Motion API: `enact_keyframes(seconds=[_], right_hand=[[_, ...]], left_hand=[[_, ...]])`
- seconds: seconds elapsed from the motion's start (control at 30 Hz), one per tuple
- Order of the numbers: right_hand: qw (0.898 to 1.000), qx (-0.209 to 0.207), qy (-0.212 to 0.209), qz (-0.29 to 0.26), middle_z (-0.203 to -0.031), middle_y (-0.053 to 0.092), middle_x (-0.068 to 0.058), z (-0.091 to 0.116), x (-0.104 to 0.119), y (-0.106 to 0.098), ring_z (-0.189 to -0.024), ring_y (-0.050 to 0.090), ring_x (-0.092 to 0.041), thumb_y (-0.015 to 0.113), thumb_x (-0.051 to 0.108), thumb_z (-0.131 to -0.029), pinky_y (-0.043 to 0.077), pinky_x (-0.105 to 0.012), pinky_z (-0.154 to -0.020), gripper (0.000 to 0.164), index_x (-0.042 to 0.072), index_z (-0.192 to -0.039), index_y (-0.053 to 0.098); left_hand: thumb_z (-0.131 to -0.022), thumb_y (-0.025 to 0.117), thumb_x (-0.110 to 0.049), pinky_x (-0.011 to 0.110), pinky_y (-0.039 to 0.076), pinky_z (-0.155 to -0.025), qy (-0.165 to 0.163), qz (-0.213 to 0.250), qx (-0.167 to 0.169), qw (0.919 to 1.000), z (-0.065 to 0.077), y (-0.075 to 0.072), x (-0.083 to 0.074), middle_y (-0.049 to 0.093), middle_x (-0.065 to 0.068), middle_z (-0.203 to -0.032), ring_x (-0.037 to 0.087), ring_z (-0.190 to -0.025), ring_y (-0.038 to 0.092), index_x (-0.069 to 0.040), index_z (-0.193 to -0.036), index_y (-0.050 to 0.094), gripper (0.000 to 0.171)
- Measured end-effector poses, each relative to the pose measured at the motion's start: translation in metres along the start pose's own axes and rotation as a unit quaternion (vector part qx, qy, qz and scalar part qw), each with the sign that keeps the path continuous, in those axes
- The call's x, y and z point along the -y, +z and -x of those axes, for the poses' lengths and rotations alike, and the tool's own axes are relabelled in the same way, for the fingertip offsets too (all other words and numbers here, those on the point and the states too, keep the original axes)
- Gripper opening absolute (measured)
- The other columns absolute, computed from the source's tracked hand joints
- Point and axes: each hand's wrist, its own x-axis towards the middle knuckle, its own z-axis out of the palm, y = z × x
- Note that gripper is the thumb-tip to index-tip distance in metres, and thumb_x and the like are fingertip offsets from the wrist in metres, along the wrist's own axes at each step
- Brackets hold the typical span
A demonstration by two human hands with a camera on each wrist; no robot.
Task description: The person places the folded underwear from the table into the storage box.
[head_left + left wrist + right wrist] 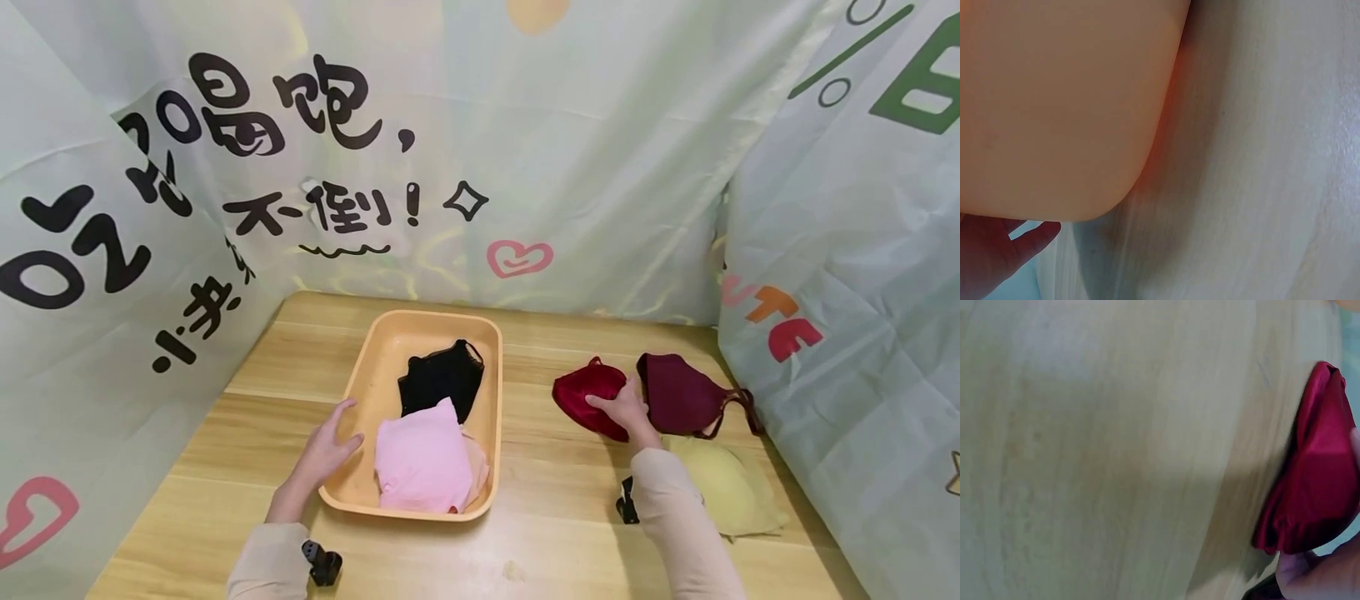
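Note:
My right hand (628,410) grips a folded dark red satin bra (588,390) on the right half of the table. In the right wrist view, the thumb (1310,573) sits at the bra's lower edge and part of a finger shows on its far side. The left hand (321,452) is at the left rim of an orange plastic tray (362,354), its fingers spread and holding nothing. Inside the tray lie a black bra (442,379), a pink bra (423,458) and a beige piece (477,471) mostly hidden under the pink one.
To the right of the red bra lie a burgundy bra (678,396) with a strap trailing right and a pale yellow bra (723,483), partly behind the right sleeve. Printed curtains (600,167) border the wooden table (540,467) at the back and sides.

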Motion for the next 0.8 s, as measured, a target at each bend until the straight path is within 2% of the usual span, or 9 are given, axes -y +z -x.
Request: enact_keyframes(seconds=[0.1,0.23,0.3,0.47,0.63,0.8], right_hand=[[0.999,0.021,0.016,-0.03,-0.144,-0.002,-0.036,0.003,0.0,-0.003,-0.13,0.001,-0.051,0.065,0.027,-0.081,0.006,-0.06,-0.106,0.106,-0.01,-0.137,-0.018],[0.996,0.041,0.029,-0.078,-0.142,0.007,-0.037,0.005,0.0,-0.005,-0.13,0.012,-0.047,0.064,0.026,-0.082,0.017,-0.053,-0.107,0.099,-0.012,-0.138,-0.009],[0.992,0.055,0.035,-0.105,-0.142,0.006,-0.036,0.007,0.0,-0.006,-0.13,0.013,-0.046,0.063,0.027,-0.083,0.018,-0.053,-0.107,0.099,-0.011,-0.139,-0.009],[0.977,0.088,0.073,-0.181,-0.145,-0.003,-0.033,0.013,0.0,-0.011,-0.132,0.015,-0.045,0.06,0.035,-0.084,0.022,-0.055,-0.105,0.102,-0.004,-0.141,-0.016],[0.963,0.089,0.082,-0.242,-0.148,-0.005,-0.028,0.015,-0.002,-0.013,-0.13,0.025,-0.041,0.059,0.048,-0.081,0.032,-0.047,-0.102,0.106,0.001,-0.143,-0.014],[0.95,0.087,0.082,-0.288,-0.149,0.003,-0.027,0.019,-0.004,-0.01,-0.116,0.043,-0.03,0.054,0.04,-0.088,0.045,-0.034,-0.089,0.093,0.008,-0.144,-0.014]], left_hand=[[-0.085,0.058,-0.01,0.062,0.032,-0.094,0.0,-0.004,0.0,1.0,0.0,0.0,0.0,0.031,0.032,-0.138,0.05,-0.116,0.04,-0.007,-0.139,0.029,0.062],[-0.085,0.058,-0.011,0.061,0.031,-0.096,0.0,-0.008,-0.004,1.0,-0.001,0.0,0.0,0.033,0.031,-0.139,0.05,-0.117,0.04,-0.007,-0.139,0.029,0.062],[-0.085,0.058,-0.011,0.061,0.031,-0.096,0.0,-0.007,-0.003,1.0,0.0,0.0,0.0,0.032,0.03,-0.139,0.049,-0.116,0.04,-0.008,-0.139,0.029,0.062],[-0.085,0.058,-0.011,0.061,0.033,-0.094,0.001,-0.007,0.002,1.0,-0.001,0.001,0.001,0.032,0.031,-0.139,0.047,-0.114,0.043,-0.007,-0.139,0.029,0.061],[-0.085,0.058,-0.01,0.059,0.036,-0.092,0.003,-0.008,-0.003,1.0,-0.001,0.0,0.001,0.033,0.031,-0.138,0.046,-0.108,0.046,-0.007,-0.139,0.03,0.061],[-0.085,0.058,-0.011,0.061,0.033,-0.094,0.002,-0.011,-0.003,0.9999,-0.001,0.0,0.0,0.033,0.031,-0.138,0.051,-0.117,0.038,-0.007,-0.138,0.029,0.061]])
